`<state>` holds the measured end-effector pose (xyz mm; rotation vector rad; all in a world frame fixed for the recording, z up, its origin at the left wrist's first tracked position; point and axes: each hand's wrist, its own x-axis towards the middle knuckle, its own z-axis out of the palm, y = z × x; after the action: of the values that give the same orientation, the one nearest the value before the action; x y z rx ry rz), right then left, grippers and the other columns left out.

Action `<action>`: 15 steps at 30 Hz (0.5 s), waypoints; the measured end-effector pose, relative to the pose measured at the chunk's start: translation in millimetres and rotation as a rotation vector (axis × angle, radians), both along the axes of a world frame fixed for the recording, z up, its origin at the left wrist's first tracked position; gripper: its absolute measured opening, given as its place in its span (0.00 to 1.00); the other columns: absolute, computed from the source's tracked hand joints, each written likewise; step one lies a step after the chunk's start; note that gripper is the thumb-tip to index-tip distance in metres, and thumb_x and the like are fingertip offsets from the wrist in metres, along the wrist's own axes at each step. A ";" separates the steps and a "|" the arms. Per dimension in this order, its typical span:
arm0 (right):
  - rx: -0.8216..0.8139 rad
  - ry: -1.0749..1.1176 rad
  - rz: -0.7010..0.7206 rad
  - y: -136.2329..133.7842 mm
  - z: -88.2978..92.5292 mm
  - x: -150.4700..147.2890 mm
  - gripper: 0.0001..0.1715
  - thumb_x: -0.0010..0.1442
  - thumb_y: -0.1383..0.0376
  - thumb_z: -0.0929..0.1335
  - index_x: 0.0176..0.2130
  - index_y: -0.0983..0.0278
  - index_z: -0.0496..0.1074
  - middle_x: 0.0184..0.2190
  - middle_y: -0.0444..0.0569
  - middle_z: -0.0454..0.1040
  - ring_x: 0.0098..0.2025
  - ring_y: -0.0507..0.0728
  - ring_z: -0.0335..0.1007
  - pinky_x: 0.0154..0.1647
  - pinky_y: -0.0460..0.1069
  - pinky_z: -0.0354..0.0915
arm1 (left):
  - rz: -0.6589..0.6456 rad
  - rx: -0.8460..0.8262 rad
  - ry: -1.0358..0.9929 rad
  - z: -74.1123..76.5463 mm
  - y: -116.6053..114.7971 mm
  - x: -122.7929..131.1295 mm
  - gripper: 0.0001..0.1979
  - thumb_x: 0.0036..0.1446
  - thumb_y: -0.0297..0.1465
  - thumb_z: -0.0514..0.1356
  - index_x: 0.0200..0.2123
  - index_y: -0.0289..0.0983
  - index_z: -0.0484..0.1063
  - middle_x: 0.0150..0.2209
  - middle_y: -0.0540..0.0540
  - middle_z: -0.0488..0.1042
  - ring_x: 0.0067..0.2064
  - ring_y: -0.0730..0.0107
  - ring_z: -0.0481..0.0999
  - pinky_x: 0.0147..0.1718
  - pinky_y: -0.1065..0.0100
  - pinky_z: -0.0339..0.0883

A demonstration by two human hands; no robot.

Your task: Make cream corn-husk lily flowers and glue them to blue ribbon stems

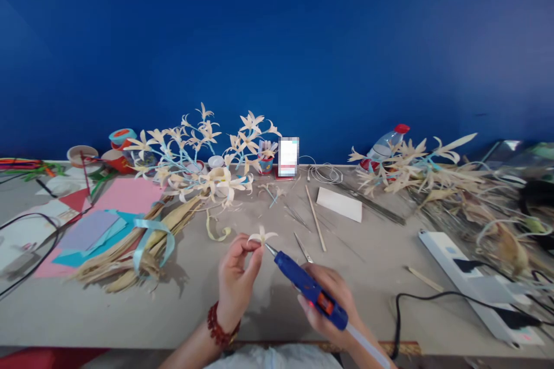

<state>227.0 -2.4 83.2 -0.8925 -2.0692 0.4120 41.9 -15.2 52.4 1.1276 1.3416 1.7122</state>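
On the table (194, 311) — paper sheets (90, 230) left, husk bundle (110, 255) beside them; flower sprays (249, 143) behind; power strip (465, 281) right; glue gun (303, 279) held between.

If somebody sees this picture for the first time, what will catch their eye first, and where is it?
Probably the blue glue gun in the right hand, just below centre, its tip close to a pale flower in the left hand. Next, perhaps, the flower sprays left of centre, at the back of the table, against the deep blue wall.
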 end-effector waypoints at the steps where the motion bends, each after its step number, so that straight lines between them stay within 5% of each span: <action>1: 0.001 -0.005 -0.004 0.1 -0.6 -0.4 0.07 0.49 0.69 0.62 0.30 0.59 0.66 0.22 0.45 0.74 0.24 0.56 0.73 0.26 0.47 0.67 | 0.000 0.000 0.006 -0.2 0.1 -0.1 0.01 0.56 0.28 0.62 0.31 0.38 0.72 0.32 0.49 0.70 0.36 0.70 0.70 0.37 0.71 0.64; 15: 0.032 -0.005 -0.013 1.1 -5.2 -1.3 0.06 0.49 0.68 0.63 0.31 0.59 0.65 0.22 0.46 0.73 0.22 0.56 0.71 0.25 0.48 0.65 | 0.004 -0.074 -0.032 5.8 -3.0 2.9 0.04 0.54 0.31 0.63 0.30 0.37 0.73 0.31 0.48 0.71 0.35 0.68 0.70 0.37 0.69 0.65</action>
<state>225.7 -1.3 78.0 -0.8887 -2.0678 0.3691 44.8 -18.2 58.2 1.0524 1.3770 1.6626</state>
